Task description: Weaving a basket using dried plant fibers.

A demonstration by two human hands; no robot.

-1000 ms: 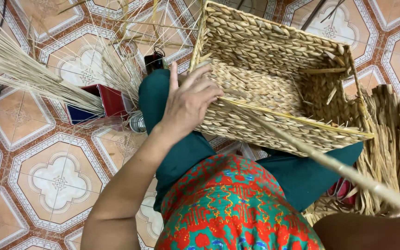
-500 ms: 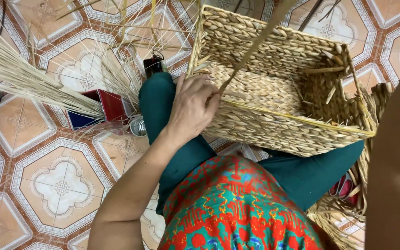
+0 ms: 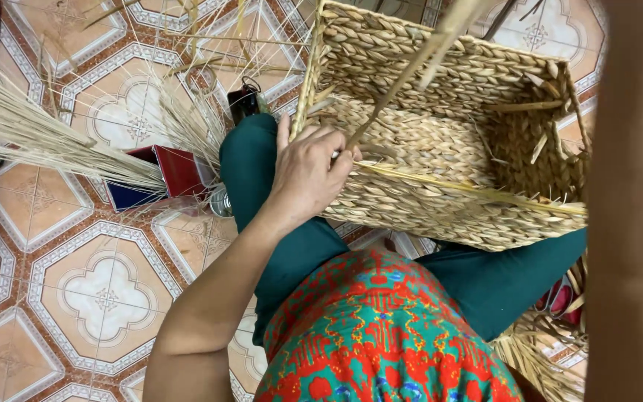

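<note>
The left hand (image 3: 308, 173) rests on the near left corner of a rectangular tan basket woven of dried plaited fibre (image 3: 440, 119), which sits tilted across the person's lap in dark green trousers (image 3: 277, 223), its open mouth turned up toward the camera. The grip is pressed together: thumb and fingers pinch the lower end of a long pale fibre strand (image 3: 400, 82) right at the basket's rim. From the grip the strand runs up and to the right, its long axis slanting across the basket's opening toward the top edge of the view, where it blurs. The right hand itself is out of view; only a forearm (image 3: 634, 201) fills the right edge, so I cannot tell how that grip is held. The left hand is clearly the nearer to the strand's end. Beyond the grip lies the basket's hollow, open room; a thin stiff reed (image 3: 478, 190) spans the near rim just to its right. Left of the grip, on the patterned tile floor (image 3: 98, 290), lie a bundle of loose pale straw (image 3: 46, 141) and a red and blue box (image 3: 159, 173).
</note>
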